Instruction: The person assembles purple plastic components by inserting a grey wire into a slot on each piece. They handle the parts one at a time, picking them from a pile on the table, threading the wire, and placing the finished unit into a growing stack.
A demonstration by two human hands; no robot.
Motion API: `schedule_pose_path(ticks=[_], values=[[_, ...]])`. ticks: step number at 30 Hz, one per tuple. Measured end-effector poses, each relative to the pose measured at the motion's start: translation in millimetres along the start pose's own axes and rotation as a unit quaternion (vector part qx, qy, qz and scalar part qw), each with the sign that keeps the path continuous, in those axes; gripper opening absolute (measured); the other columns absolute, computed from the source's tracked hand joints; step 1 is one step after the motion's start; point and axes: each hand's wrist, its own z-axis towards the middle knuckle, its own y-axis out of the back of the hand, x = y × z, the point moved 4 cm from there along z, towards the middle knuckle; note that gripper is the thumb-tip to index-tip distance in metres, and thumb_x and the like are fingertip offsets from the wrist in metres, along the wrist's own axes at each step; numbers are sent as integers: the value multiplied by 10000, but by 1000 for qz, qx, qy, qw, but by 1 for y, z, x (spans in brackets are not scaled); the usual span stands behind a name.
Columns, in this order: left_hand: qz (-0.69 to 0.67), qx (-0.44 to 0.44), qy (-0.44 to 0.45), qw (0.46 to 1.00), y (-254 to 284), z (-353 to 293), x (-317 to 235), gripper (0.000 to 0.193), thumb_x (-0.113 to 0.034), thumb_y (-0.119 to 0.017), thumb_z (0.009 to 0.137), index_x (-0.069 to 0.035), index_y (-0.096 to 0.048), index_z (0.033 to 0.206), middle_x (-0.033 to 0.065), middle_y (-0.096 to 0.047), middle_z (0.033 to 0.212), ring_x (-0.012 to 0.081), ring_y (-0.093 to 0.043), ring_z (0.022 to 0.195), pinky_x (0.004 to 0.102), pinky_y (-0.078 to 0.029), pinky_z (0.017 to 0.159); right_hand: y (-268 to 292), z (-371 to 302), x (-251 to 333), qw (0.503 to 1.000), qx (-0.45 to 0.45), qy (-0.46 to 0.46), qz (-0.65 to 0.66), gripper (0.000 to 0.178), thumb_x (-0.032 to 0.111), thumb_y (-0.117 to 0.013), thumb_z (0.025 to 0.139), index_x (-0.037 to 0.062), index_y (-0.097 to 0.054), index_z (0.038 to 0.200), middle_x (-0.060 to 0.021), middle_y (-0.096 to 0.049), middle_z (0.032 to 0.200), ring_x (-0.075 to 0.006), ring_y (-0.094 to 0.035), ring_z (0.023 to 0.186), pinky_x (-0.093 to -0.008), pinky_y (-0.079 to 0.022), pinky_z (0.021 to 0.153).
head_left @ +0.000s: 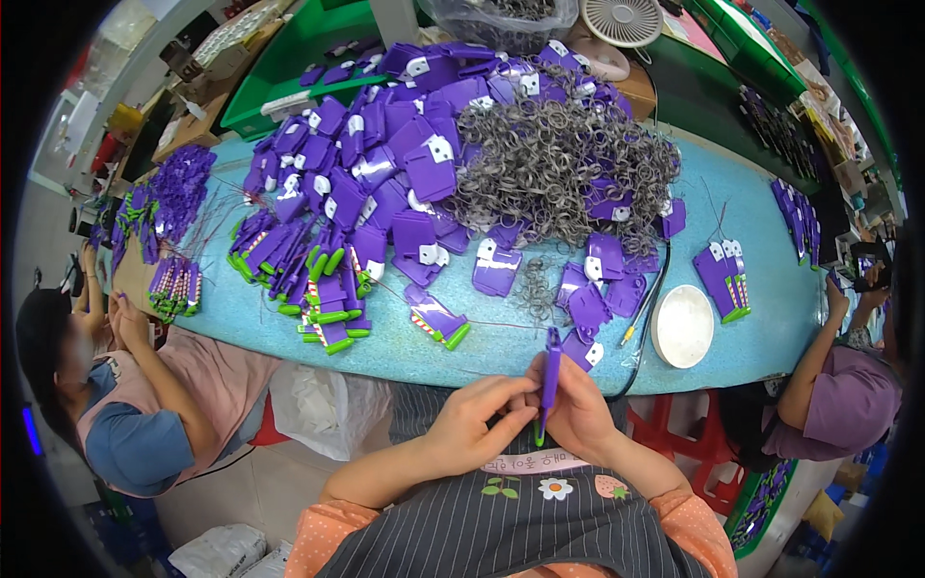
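In front of my apron I hold a flat purple plastic piece (550, 376) edge-on and upright, with a bit of green at its lower end. My right hand (586, 416) grips it from the right side. My left hand (479, 412) is closed at its left face, thumb and forefinger pressed to it; whether a small part is also between them is hidden. Beyond my hands lies a heap of purple plastic pieces with white corners (385, 144). A large tangle of grey metal rings (568, 159) rests on it. One purple piece with a green tip and striped edge (434, 318) lies nearer.
A round white dish (683, 327) stands right of my hands, beside a black cable (647, 352). Green-tipped purple pieces are stacked at left (332, 299), and a pair (723, 279) lies at right. Co-workers sit at left (145, 385) and right (829, 395). A white fan (623, 21) stands behind.
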Motion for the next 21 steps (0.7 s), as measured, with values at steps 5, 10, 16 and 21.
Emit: schedule_pose_path(ticks=[5, 10, 16, 21], values=[[100, -1, -35, 994, 23, 0, -12, 305, -54, -632, 815, 5, -563, 1106, 104, -598, 806, 240, -591, 725, 345, -473, 657, -15, -31, 61, 986, 59, 141, -72, 276, 253, -551, 917, 49, -489, 1092, -62, -552, 888, -155, -542, 758, -280, -442, 673], [411, -234, -85, 877, 93, 36, 0, 358, -71, -657, 773, 31, -551, 1099, 193, -580, 1060, 340, -552, 990, 392, -426, 873, 12, -77, 190, 746, -211, 508, -375, 241, 81, -541, 899, -3, -504, 1122, -54, -578, 947, -111, -554, 789, -231, -441, 678], [527, -269, -44, 805, 120, 74, 30, 578, -165, -703, 749, 82, -442, 1201, 236, -509, 1126, 395, -490, 1021, 443, -400, 891, 81, -78, 235, 576, -320, 449, -603, 135, 75, -646, 822, -12, -609, 918, -27, -602, 831, -82, -527, 747, -217, -410, 670], [470, -278, -30, 838, 120, 81, 30, 450, -96, -678, 770, 60, -500, 1152, 208, -537, 1036, 370, -526, 956, 418, -426, 839, 99, -43, 237, 430, -267, 403, -763, 209, 135, -708, 738, 3, -599, 857, -140, -601, 985, -289, -540, 965, -384, -425, 809]])
